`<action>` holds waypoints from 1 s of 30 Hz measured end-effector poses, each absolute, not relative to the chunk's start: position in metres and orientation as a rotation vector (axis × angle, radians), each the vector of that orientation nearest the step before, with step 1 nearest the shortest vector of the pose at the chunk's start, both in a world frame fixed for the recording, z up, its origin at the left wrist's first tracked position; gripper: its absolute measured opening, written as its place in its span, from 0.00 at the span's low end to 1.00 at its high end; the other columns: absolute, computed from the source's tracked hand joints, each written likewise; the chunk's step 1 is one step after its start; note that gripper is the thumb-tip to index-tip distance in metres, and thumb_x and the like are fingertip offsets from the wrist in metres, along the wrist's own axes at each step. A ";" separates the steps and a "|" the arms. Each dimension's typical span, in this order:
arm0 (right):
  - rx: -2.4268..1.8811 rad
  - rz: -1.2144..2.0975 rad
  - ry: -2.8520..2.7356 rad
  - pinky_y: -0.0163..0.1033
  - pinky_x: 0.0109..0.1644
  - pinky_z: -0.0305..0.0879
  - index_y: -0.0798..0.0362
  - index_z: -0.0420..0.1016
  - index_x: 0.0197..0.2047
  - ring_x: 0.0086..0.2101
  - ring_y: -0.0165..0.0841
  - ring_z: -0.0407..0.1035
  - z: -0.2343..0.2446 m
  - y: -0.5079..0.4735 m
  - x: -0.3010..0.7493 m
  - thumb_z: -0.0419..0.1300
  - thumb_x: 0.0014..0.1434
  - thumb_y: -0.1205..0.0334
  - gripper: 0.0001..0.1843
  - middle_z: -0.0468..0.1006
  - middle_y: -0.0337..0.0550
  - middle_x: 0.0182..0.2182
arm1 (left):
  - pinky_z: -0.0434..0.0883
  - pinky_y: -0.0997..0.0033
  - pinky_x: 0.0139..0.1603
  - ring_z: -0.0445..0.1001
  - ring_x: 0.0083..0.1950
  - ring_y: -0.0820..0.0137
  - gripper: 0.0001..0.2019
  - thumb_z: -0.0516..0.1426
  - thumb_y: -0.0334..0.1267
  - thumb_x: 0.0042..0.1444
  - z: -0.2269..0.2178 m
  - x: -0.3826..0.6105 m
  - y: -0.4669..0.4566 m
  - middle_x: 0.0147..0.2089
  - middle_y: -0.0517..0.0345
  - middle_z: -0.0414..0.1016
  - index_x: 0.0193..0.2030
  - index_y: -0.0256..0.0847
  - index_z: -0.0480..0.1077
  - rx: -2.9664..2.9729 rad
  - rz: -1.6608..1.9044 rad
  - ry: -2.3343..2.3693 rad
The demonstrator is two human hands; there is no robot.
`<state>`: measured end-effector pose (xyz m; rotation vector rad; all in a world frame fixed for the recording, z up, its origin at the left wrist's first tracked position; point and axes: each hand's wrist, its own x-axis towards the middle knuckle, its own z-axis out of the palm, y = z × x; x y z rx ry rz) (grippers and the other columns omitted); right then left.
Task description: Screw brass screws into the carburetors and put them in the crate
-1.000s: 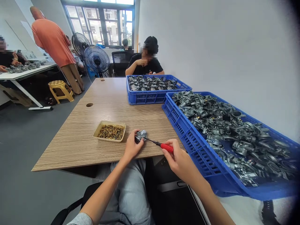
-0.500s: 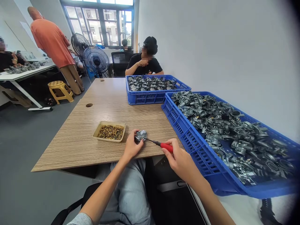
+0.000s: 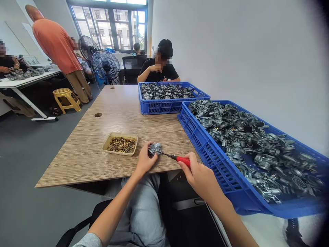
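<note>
My left hand (image 3: 144,160) is closed around a small grey metal part (image 3: 154,148) held down at the near edge of the wooden table (image 3: 115,120). My right hand (image 3: 197,175) grips a screwdriver by its red handle (image 3: 183,160); the dark shaft runs left and its tip meets the metal part. A shallow beige tray (image 3: 106,145) of small brass screws lies just left of my left hand.
A large blue crate (image 3: 205,151) full of grey metal castings sits on my right. A second blue crate (image 3: 159,106) stands farther back, with a seated person in black behind it. At left are a person in orange, two fans (image 3: 105,65), a yellow stool (image 3: 64,97) and another worktable.
My hands, the part and the screwdriver stay nearly in place. The person in orange at the back left has shifted slightly.
</note>
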<state>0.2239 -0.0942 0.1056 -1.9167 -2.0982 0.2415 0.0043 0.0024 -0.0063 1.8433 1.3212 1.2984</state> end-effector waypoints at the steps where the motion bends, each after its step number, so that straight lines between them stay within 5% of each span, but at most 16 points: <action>1: -2.016 0.176 -2.100 0.40 0.30 0.61 0.50 0.65 0.48 0.30 0.47 0.79 0.105 -0.094 0.224 0.45 0.73 0.48 0.16 0.80 0.45 0.27 | 0.69 0.64 0.55 0.73 0.52 0.64 0.25 0.61 0.33 0.55 -0.006 0.004 0.002 0.53 0.55 0.75 0.60 0.46 0.64 1.845 1.296 1.323; 3: -2.071 0.135 -2.110 0.40 0.28 0.60 0.50 0.66 0.47 0.28 0.47 0.79 0.106 -0.094 0.223 0.44 0.73 0.47 0.18 0.79 0.44 0.25 | 0.69 0.63 0.55 0.73 0.52 0.64 0.25 0.61 0.32 0.55 -0.007 0.004 0.002 0.53 0.55 0.75 0.60 0.46 0.64 1.848 1.294 1.325; 9: -1.604 0.411 -2.123 0.38 0.39 0.68 0.49 0.58 0.57 0.41 0.40 0.80 0.110 -0.101 0.221 0.48 0.72 0.57 0.13 0.82 0.46 0.45 | 0.69 0.63 0.57 0.73 0.53 0.64 0.25 0.61 0.32 0.55 -0.006 0.005 0.001 0.54 0.54 0.75 0.60 0.46 0.64 1.843 1.301 1.321; 16: -2.013 0.098 -2.090 0.39 0.28 0.58 0.50 0.65 0.47 0.28 0.46 0.79 0.101 -0.092 0.224 0.45 0.73 0.48 0.16 0.80 0.44 0.26 | 0.69 0.63 0.55 0.73 0.52 0.64 0.25 0.61 0.33 0.55 -0.005 0.004 0.001 0.54 0.54 0.75 0.60 0.46 0.63 1.852 1.300 1.321; 24: -1.616 0.432 -2.082 0.40 0.39 0.67 0.48 0.60 0.52 0.38 0.42 0.79 0.107 -0.097 0.221 0.48 0.72 0.56 0.09 0.81 0.47 0.42 | 0.70 0.61 0.58 0.74 0.55 0.63 0.25 0.61 0.33 0.56 -0.006 0.005 0.001 0.55 0.53 0.75 0.60 0.46 0.64 1.836 1.304 1.324; 30: -1.972 0.209 -2.037 0.39 0.30 0.58 0.48 0.63 0.45 0.29 0.46 0.78 0.102 -0.092 0.221 0.46 0.72 0.47 0.15 0.79 0.42 0.26 | 0.70 0.62 0.56 0.74 0.52 0.64 0.25 0.61 0.32 0.56 -0.007 0.004 0.002 0.54 0.54 0.75 0.60 0.46 0.64 1.843 1.288 1.323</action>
